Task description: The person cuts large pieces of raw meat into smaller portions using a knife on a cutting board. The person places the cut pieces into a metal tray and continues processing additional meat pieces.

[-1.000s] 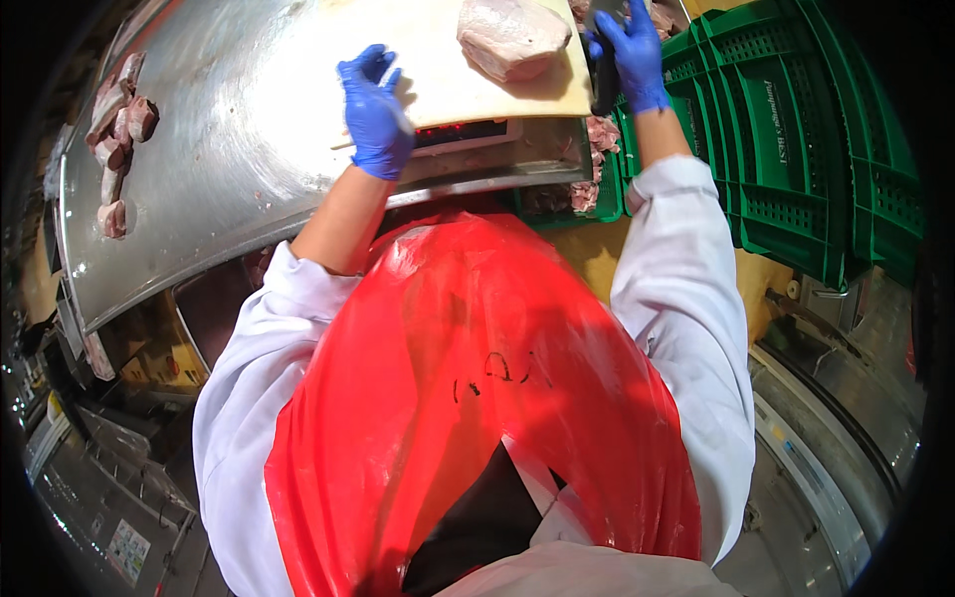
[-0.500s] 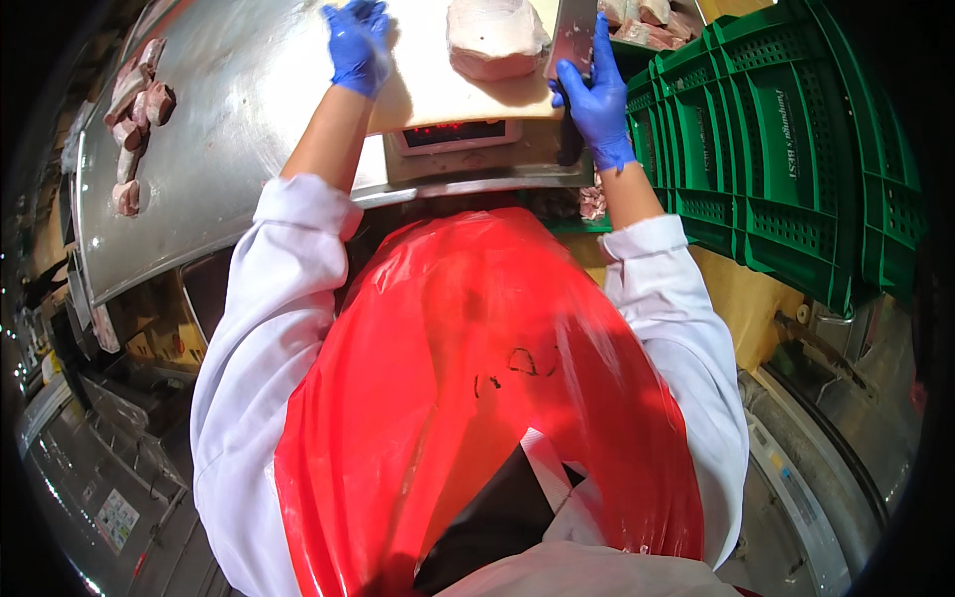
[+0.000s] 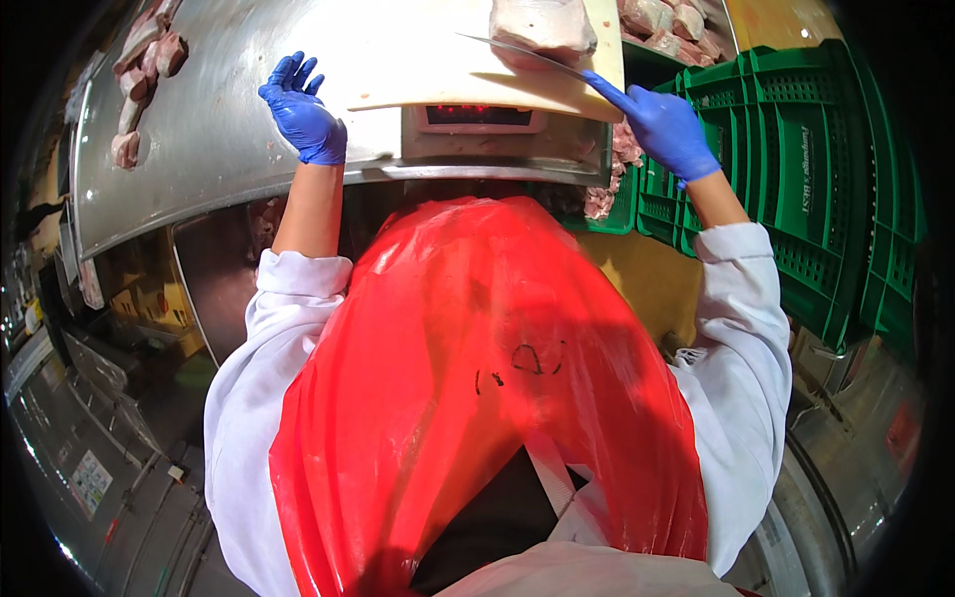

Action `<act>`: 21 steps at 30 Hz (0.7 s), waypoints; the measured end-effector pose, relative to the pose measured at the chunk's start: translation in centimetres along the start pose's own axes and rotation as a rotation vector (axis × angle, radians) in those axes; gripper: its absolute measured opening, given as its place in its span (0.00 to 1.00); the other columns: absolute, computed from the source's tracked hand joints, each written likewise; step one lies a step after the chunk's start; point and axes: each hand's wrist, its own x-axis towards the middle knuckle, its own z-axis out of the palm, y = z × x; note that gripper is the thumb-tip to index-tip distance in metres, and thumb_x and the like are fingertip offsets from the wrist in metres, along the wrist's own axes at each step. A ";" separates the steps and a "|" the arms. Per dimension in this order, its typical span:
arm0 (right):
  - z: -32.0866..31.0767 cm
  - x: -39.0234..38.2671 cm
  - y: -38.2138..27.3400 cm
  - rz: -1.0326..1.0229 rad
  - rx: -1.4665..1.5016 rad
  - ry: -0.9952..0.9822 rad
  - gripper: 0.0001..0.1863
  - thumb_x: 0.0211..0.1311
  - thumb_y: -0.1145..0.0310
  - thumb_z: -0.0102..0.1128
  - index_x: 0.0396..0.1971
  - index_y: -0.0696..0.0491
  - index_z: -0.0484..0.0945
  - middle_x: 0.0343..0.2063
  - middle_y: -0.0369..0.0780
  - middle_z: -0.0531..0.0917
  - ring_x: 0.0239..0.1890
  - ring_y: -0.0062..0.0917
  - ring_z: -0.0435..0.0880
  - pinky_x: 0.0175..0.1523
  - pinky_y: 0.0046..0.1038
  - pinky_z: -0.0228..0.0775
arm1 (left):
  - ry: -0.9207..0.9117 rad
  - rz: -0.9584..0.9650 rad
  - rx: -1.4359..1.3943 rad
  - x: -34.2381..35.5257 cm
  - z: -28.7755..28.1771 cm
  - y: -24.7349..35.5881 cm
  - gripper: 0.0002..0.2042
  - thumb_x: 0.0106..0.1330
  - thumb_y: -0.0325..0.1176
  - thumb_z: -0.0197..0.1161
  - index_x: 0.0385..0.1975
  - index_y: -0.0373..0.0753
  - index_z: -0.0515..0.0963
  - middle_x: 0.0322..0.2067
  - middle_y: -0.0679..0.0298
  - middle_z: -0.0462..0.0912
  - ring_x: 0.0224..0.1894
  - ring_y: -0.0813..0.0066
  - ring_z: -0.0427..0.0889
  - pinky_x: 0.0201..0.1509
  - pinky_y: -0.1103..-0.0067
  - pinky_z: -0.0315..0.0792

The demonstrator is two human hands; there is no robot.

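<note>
A pale block of meat (image 3: pixel 547 22) lies on the white cutting board (image 3: pixel 428 70) at the top of the view. My right hand (image 3: pixel 674 134), in a blue glove, is closed around a knife, its index finger stretched along the top of it. The thin blade (image 3: pixel 532 54) points left across the near side of the meat; whether it touches cannot be made out. The handle is mostly hidden in my fist. To the left of the board, my blue-gloved left hand (image 3: pixel 306 117) hovers over the steel table (image 3: pixel 214 139), fingers spread and holding nothing.
Several meat chunks (image 3: pixel 134 90) lie at the table's far left. A scale (image 3: pixel 479 117) with a red display sits under the board's near edge. Stacked green crates (image 3: pixel 786 159) stand on the right. Meat pieces (image 3: pixel 668 28) fill a container behind; scraps (image 3: pixel 603 199) lie below the table's right end.
My left hand has drawn back leftward off the board. My right hand has moved right and nearer, and the knife has swung from upright to pointing left by the meat.
</note>
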 end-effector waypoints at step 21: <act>-2.4 -8.6 0.3 0.297 0.561 0.218 0.37 0.64 0.75 0.60 0.72 0.32 0.63 0.35 0.45 0.85 0.27 0.43 0.83 0.33 0.37 0.77 | -0.757 0.678 0.577 -8.3 11.6 0.7 0.18 0.58 0.30 0.71 0.50 0.44 0.81 0.34 0.62 0.82 0.33 0.68 0.83 0.37 0.75 0.77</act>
